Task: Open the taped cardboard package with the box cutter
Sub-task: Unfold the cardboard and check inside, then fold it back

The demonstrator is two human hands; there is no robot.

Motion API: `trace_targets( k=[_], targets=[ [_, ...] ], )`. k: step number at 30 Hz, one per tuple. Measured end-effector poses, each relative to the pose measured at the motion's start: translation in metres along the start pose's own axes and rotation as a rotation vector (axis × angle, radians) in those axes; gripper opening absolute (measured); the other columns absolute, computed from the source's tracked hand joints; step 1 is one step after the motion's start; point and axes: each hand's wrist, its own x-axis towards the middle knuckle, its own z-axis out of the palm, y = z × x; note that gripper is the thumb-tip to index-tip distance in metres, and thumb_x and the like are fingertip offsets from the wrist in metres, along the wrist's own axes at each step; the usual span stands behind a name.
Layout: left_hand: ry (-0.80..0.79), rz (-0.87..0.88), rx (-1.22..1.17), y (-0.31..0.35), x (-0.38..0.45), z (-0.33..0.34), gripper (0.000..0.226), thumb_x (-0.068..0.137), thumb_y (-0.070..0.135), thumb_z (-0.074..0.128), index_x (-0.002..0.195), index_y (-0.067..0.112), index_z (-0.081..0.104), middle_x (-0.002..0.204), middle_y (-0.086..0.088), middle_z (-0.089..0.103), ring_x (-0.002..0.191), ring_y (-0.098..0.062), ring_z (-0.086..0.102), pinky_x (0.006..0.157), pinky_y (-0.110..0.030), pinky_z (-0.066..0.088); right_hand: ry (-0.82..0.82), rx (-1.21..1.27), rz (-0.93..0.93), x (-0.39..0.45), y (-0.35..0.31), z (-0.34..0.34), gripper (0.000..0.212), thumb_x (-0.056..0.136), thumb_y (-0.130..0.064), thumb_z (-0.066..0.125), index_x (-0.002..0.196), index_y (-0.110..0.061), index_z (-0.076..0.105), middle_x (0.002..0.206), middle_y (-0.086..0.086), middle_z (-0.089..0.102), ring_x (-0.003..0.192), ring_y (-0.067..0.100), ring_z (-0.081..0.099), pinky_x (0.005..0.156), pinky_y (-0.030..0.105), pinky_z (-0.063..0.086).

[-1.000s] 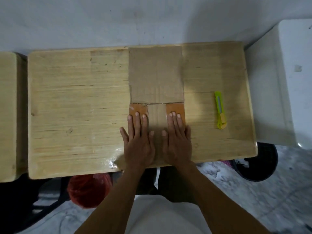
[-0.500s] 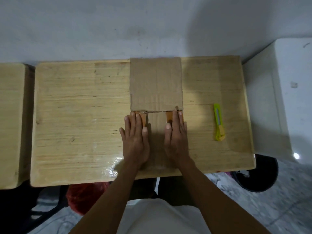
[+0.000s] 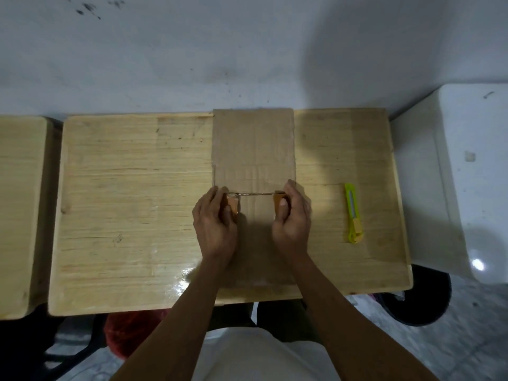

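Note:
A flat brown cardboard package (image 3: 253, 149) lies in the middle of the wooden table (image 3: 123, 202), reaching from the back edge to the front. A seam crosses it with orange-brown tape patches (image 3: 233, 207) at both ends. My left hand (image 3: 214, 226) curls around the package's left edge at the seam, fingers on the left tape patch. My right hand (image 3: 292, 218) grips the right edge at the seam, thumb on the right patch. The yellow box cutter (image 3: 353, 213) lies on the table to the right of my right hand, untouched.
A white wall rises behind the table. A second wooden table (image 3: 19, 210) adjoins on the left. A white cabinet or appliance (image 3: 461, 174) stands at the right. A red object (image 3: 132, 331) and a dark stool (image 3: 417, 298) sit below the table's front edge.
Both hands lay flat on the package near the seam. They have slid outward and now curl around its left and right edges at the tape. The view has tilted upward.

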Motion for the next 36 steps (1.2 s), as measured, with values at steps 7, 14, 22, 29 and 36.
trace_targets(
  k=[7,14,22,29,36],
  targets=[
    [-0.028,-0.007,0.019,-0.004,0.012,-0.003,0.045,0.094,0.016,0.059,0.139,0.02,0.053,0.14,-0.003,0.056,0.127,-0.028,0.049,0.106,-0.046,0.044,-0.015,-0.041,-0.012,0.005,0.003,0.0,0.048,0.098,-0.013,0.055,0.144,-0.009,0.044,0.146,0.01,0.048,0.136,0.024,0.038,0.11,0.036,0.036],
    [-0.042,-0.223,-0.1,0.004,0.023,0.002,0.074,0.086,0.006,0.068,0.151,0.02,0.037,0.125,0.002,0.059,0.117,-0.02,0.048,0.098,-0.025,0.038,-0.08,-0.063,0.089,0.015,0.003,0.002,0.077,0.085,-0.006,0.065,0.153,-0.014,0.029,0.156,0.005,0.034,0.139,0.026,0.029,0.115,0.041,0.031],
    [-0.088,-0.346,-0.245,0.017,0.026,-0.004,0.082,0.086,0.005,0.071,0.154,0.025,0.03,0.118,0.003,0.066,0.099,-0.009,0.062,0.097,-0.025,0.046,-0.156,0.045,0.332,0.03,-0.011,-0.003,0.094,0.077,-0.001,0.071,0.154,-0.024,0.024,0.125,-0.004,0.041,0.115,0.018,0.051,0.105,0.025,0.042],
    [-0.111,-0.516,-0.817,0.027,0.033,-0.017,0.025,0.086,-0.003,0.055,0.091,0.022,0.055,0.076,0.011,0.066,0.072,-0.004,0.062,0.067,-0.021,0.053,-0.146,0.461,0.506,0.039,-0.025,-0.014,0.085,0.082,-0.008,0.071,0.152,-0.027,0.026,0.145,-0.008,0.044,0.123,0.011,0.05,0.109,0.034,0.042],
    [-0.166,-0.631,-1.001,0.014,0.048,-0.031,0.039,0.097,0.059,0.039,0.103,0.035,0.069,0.083,0.012,0.059,0.071,-0.007,0.043,0.064,-0.027,0.03,-0.138,0.717,0.579,0.048,-0.032,-0.03,0.077,0.078,-0.067,0.038,0.15,-0.041,0.029,0.149,0.0,0.042,0.108,0.012,0.048,0.093,0.036,0.032]
  ],
)
